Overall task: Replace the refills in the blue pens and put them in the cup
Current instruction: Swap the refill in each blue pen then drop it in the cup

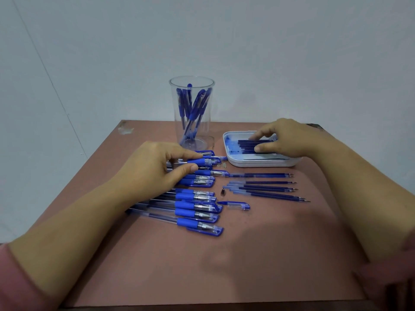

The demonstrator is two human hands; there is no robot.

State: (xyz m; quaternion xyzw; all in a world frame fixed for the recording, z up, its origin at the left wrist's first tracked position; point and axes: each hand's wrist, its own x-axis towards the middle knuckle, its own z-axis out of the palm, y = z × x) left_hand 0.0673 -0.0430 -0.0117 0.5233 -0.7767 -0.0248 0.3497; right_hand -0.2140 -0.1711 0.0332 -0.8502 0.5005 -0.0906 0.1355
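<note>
Two seemingly light, slick things: my left fingers (pixel 186 154) pinch a blue pen (pixel 198 162) by its rubber grip; my right fingers (pixel 263 134) pinch thin, probably bendy refills (pixel 247 145) mid-length.

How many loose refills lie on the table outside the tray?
5 thin dark-blue ink refills lie side by side on the brown table, between the white plastic tray and the blue pen cap. More lie in the tray, partly under the right hand.

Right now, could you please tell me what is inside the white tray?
Blue refills lie side by side in the tray, with the right hand touching them. The hand covers its right end, so the count is unclear.
</note>
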